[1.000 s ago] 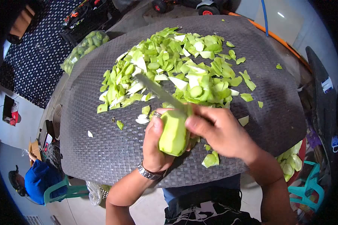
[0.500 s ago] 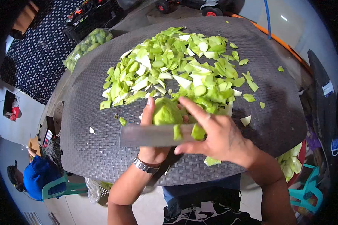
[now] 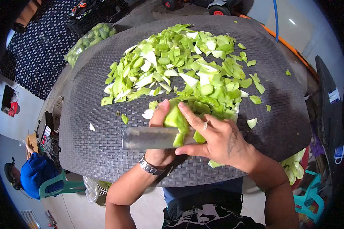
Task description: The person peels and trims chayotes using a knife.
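A green vegetable (image 3: pixel 174 115), partly peeled, is held upright in my left hand (image 3: pixel 158 152), whose wrist wears a metal watch. My right hand (image 3: pixel 219 142) is wrapped round the handle end of a wide knife (image 3: pixel 150 138). The blade lies level across the lower part of the vegetable, its tip pointing left, with bits of green peel stuck on it. My right index finger reaches up to the vegetable's side. Just beyond my hands, a big heap of green and pale peelings (image 3: pixel 172 57) covers the woven dark table (image 3: pixel 91 152).
A bag of green vegetables (image 3: pixel 90 40) sits past the table's far left edge. A person in blue (image 3: pixel 40 173) is on a green chair (image 3: pixel 65 186) at lower left. Peeled vegetables (image 3: pixel 294 168) and another green chair (image 3: pixel 309 194) are at lower right.
Since a second ago the knife has swung from pointing up and away to lying level across the vegetable. Over the last half second, the vegetable has tilted slightly and the blade has barely moved.
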Available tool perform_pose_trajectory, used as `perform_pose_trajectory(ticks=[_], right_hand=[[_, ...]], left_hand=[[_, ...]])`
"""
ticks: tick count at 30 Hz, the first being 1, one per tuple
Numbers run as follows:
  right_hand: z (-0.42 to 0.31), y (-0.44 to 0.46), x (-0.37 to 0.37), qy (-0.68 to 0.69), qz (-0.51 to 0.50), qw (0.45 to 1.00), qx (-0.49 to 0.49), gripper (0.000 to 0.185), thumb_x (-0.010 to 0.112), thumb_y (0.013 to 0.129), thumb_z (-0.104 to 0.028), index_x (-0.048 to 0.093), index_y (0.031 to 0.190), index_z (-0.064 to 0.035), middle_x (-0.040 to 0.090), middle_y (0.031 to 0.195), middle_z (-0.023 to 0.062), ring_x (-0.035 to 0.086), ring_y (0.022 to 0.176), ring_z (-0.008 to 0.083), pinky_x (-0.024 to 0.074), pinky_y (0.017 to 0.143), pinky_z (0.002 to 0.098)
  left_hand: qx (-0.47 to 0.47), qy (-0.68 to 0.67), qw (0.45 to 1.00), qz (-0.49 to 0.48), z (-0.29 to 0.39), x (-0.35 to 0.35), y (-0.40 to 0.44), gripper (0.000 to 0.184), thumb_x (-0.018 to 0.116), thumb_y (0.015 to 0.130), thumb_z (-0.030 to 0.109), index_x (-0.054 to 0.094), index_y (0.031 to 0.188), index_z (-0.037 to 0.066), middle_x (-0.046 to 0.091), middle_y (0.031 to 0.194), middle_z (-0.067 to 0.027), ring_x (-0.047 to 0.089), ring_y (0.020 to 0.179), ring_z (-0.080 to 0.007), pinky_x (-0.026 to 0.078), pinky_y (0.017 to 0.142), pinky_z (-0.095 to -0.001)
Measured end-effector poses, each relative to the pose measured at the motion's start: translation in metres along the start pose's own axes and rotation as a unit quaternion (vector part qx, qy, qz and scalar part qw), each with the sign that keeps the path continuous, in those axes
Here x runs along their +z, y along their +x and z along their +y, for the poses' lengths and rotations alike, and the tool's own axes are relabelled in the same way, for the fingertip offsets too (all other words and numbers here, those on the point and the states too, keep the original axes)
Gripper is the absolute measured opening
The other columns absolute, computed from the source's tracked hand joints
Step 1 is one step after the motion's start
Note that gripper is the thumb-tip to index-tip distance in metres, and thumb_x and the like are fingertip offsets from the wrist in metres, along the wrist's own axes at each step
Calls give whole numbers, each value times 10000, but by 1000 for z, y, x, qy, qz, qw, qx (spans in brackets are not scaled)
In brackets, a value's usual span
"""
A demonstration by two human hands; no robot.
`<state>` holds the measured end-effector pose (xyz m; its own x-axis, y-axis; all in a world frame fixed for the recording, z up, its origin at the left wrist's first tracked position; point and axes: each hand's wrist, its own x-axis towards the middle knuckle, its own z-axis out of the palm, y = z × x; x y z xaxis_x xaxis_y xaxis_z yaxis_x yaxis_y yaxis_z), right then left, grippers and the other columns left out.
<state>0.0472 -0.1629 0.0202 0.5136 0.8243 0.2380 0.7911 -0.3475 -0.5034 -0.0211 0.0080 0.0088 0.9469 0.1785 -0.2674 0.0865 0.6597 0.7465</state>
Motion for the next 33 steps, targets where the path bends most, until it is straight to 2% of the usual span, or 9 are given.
perform_pose_trajectory(ticks=[3, 7, 8, 11, 15, 20, 24, 29, 33], right_hand=[[7, 3, -6, 26, 1, 1000, -7, 988, 791, 838, -594, 453, 1547, 5, 696, 1120, 249, 724, 1028, 388, 576, 908, 437], [4, 5, -8, 51, 88, 989, -105, 1061, 808, 835, -582, 383, 1562, 63, 670, 1209, 314, 707, 1101, 416, 551, 981, 447], [2, 3, -3, 59, 74, 990, -102, 1122, 821, 821, -589, 339, 1567, 95, 651, 1256, 337, 691, 1150, 428, 529, 1024, 448], [0, 1, -1, 79, 34, 995, -58, 1113, 810, 822, -597, 343, 1572, 81, 658, 1244, 328, 695, 1138, 428, 536, 1012, 448], [0, 1, -2, 28, 17, 998, -49, 1078, 800, 826, -595, 369, 1575, 49, 682, 1192, 303, 707, 1089, 418, 548, 979, 453], [1, 1, -8, -4, -46, 999, 5, 1032, 789, 844, -583, 390, 1575, 27, 702, 1139, 277, 716, 1035, 406, 559, 939, 449], [4, 2, -11, 78, 14, 996, -38, 1051, 788, 850, -585, 363, 1584, 35, 699, 1145, 284, 718, 1049, 407, 559, 941, 449], [2, 1, -16, 141, 1, 989, -38, 1076, 793, 851, -588, 332, 1596, 35, 686, 1163, 313, 718, 1093, 404, 558, 954, 445], [4, 0, -19, 166, 5, 986, -34, 1059, 787, 864, -580, 332, 1595, 36, 675, 1201, 327, 727, 1097, 390, 568, 949, 431]], left_hand=[[47, 24, 999, 12, -13, -5, 8, 528, 480, 1058, 527, 644, 1238, 59, 720, 1183, -154, 714, 1060, -268, 566, 977, -439], [-1, -39, 999, -20, -4, 2, 2, 593, 446, 1062, 568, 650, 1245, 42, 725, 1158, -157, 720, 1041, -276, 572, 977, -434], [21, -20, 999, -13, -9, -4, 4, 615, 441, 1058, 577, 661, 1227, 28, 733, 1127, -158, 728, 1020, -280, 583, 963, -432], [-21, -65, 997, -18, 1, 5, 2, 620, 437, 1058, 576, 670, 1205, 21, 739, 1101, -156, 734, 1001, -281, 591, 945, -429], [28, 11, 999, 25, -10, -2, 2, 634, 438, 1050, 591, 668, 1207, 21, 732, 1129, -159, 728, 1021, -283, 589, 945, -432], [4, 7, 1000, 10, -1, 7, -1, 658, 448, 1032, 614, 661, 1225, 22, 721, 1168, -172, 719, 1056, -292, 582, 965, -440], [34, -4, 999, -41, -3, 3, 0, 640, 484, 1013, 614, 640, 1258, 44, 711, 1190, -170, 715, 1056, -312, 568, 983, -460], [102, 10, 985, -140, -12, -29, 12, 651, 472, 1015, 622, 558, 1364, 79, 658, 1262, -139, 669, 1147, -293, 551, 1003, -472], [107, 102, 988, -48, -9, -9, -6, 695, 475, 996, 657, 520, 1400, 93, 622, 1294, -115, 631, 1206, -275, 532, 1029, -454]])
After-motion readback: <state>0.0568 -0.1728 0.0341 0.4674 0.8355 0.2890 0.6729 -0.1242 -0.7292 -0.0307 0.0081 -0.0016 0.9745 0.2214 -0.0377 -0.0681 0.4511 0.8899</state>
